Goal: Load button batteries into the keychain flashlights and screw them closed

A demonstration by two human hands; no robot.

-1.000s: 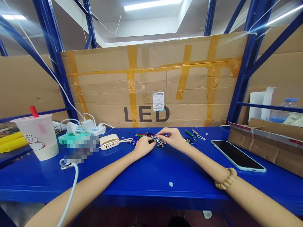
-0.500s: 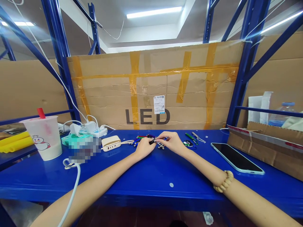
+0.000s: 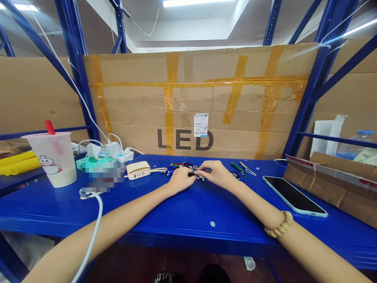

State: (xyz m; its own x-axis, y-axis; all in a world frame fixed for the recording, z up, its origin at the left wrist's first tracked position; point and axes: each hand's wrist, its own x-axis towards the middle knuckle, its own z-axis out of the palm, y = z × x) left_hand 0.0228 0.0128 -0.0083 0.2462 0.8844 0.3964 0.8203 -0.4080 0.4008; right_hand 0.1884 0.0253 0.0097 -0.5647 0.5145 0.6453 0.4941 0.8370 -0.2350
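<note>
My left hand (image 3: 180, 180) is closed around a small black cylindrical piece (image 3: 191, 173), whose end sticks out toward the right. From the other side my right hand (image 3: 216, 173) pinches at that end with thumb and fingertips. Behind and beside the hands lies a pile of slim coloured cylinders (image 3: 171, 169), blue, red, green and purple, partly hidden by the left hand. Small silvery metal parts (image 3: 201, 178) rest just under the right fingertips. To the right of my right hand lie a green slim piece (image 3: 238, 169) and a grey one with a metal loop (image 3: 246, 168).
A cream power bank (image 3: 138, 170) with a strap sits left of the pile. Farther left are a power strip (image 3: 122, 157) with plugs and a drink cup (image 3: 54, 161). A phone (image 3: 294, 196) and an open cardboard box (image 3: 330, 188) lie right, on the blue shelf (image 3: 176, 220).
The view has tilted down slightly and shifted. Both hands stay together on the black piece, with only a slight change in finger position.
</note>
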